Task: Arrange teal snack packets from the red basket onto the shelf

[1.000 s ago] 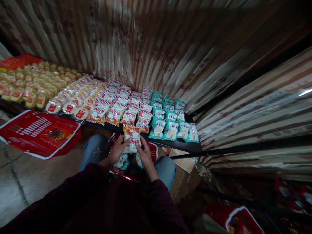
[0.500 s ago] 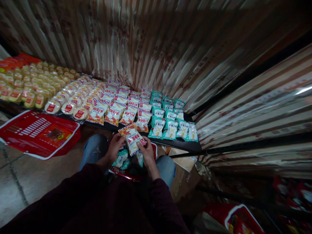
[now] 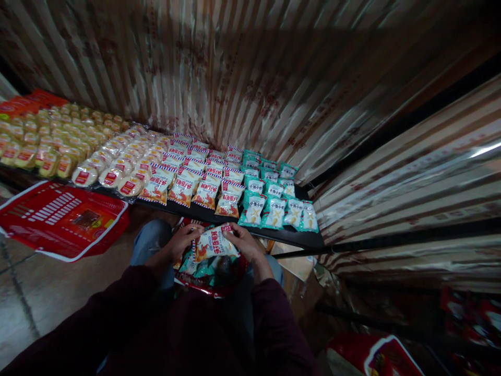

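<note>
Between my hands is a white snack bag with red lettering and an orange end. My left hand grips its left side, and my right hand grips its upper right corner. Under it, between my knees, a red basket holds several green-and-white snack bags. Just beyond my hands, matching white snack bags stand in rows on a black shelf. To their right are rows of green-and-white bags. Some of my fingers are hidden behind the held bag.
On the shelf's left lie round wrapped cakes and yellow wrapped cakes. A red shopping basket is on the floor at left, another red basket at lower right. A striped curtain hangs behind; a black bar runs at right.
The held white bag has turned from upright and tilted to nearly sideways, its lettering now running across. My right hand has shifted up to its corner.
</note>
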### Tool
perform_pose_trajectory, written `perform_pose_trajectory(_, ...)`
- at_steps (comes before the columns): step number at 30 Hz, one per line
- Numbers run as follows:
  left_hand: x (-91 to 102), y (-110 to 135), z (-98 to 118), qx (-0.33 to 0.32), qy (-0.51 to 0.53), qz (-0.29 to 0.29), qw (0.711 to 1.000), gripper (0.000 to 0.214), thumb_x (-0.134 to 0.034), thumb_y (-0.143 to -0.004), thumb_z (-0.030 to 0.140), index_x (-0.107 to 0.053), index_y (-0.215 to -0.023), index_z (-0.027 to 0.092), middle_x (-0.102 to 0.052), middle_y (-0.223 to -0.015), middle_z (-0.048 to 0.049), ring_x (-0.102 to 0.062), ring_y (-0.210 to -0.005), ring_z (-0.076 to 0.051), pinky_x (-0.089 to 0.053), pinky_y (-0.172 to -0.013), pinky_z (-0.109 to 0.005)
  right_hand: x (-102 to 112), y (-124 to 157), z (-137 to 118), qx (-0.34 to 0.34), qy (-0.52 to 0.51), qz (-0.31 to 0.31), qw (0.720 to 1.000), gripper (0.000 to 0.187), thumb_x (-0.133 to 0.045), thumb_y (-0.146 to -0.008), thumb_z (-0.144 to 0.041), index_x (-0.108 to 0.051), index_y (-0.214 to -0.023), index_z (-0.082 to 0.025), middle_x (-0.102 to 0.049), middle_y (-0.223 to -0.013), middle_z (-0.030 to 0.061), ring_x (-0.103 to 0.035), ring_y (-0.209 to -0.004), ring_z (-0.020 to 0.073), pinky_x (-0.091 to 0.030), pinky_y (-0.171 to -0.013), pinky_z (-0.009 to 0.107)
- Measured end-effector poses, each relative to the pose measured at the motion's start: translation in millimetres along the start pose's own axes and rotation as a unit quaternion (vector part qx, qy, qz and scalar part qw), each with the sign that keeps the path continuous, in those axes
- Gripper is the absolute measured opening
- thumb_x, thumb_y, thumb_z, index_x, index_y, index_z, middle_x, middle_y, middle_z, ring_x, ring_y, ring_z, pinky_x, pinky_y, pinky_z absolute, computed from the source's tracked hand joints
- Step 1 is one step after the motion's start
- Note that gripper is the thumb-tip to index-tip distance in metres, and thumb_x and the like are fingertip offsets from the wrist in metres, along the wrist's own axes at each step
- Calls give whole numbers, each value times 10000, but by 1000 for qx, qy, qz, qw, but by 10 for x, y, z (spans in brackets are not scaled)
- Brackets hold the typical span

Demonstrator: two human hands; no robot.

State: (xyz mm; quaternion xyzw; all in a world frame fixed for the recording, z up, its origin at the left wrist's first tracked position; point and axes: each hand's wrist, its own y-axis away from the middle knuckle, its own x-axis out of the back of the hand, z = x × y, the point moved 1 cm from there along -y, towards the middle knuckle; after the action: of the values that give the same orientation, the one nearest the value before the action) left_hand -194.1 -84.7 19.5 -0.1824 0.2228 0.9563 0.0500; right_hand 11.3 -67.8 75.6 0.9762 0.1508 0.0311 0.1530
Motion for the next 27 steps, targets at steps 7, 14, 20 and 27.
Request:
perform_pose_trajectory(7, 101, 114, -117, 35, 14, -55, 998, 487, -815, -588, 460, -680, -965, 183, -697, -806, -42, -648, -744, -193, -505, -719, -307, -14, -130, 77, 9, 41, 31, 999, 350, -726, -670, -473, -710, -894, -206, -682, -771, -11, -592, -665, 142, -464, -588, 241)
perform_pose_trajectory(14, 125, 159, -90, 64, -41, -139, 987, 516, -807, -599, 472, -694, -998, 165, -722, -898, -82, -666, -859, -253, -508, -809, -368, -8, -202, 26, 28, 82, -18, 996, 375, -738, -656, -480, -725, -912, -206, -705, -818, 10, -624, -700, 169, -496, -637, 283)
perform_pose_trajectory(20, 137, 159, -139, 65, -86, -234, 966, 550, -750, -652, 533, -671, -1015, 127, -720, -900, -68, -658, -827, -235, -494, -819, -359, 0, -264, -86, -3, 169, -81, 982, 437, -735, -651, -531, -710, -907, -178, -695, -834, 19, -612, -739, 165, -463, -683, 268)
perform_pose_trajectory(27, 129, 176, -217, 10, -146, -229, 962, 514, -654, -740, 575, -653, -1024, 147, -698, -940, -53, -622, -891, -227, -486, -791, -310, 29, -329, -94, 13, 198, -114, 974, 459, -709, -663, -573, -697, -878, -168, -678, -814, 22, -589, -729, 156, -444, -691, 271)
